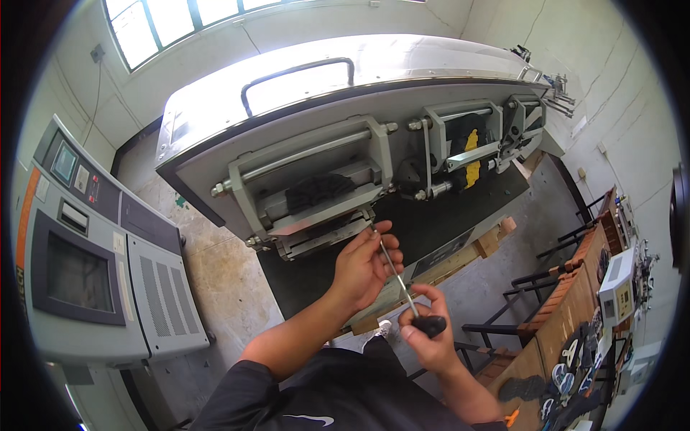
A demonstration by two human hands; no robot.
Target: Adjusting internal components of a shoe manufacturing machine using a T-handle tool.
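A long screwdriver (399,274) with a thin metal shaft and a black handle slants between my two hands. My right hand (433,340) is closed around the handle. My left hand (364,267) has its fingers curled about the upper end of the shaft, and they hide the tip. Just above those fingers is the lower edge of a metal clamp frame (327,230) on a large grey machine (194,172). Inside this frame, below a round steel rod (305,156), sits a dark crumpled piece (319,191).
Farther right on the machine are more frames, one with a yellow-and-black piece (471,159). A grey control cabinet (162,287) stands at the left. On the right, a wooden bench (528,366) carries shoes and a white instrument box (619,287). Wooden beams (486,244) lie under the machine.
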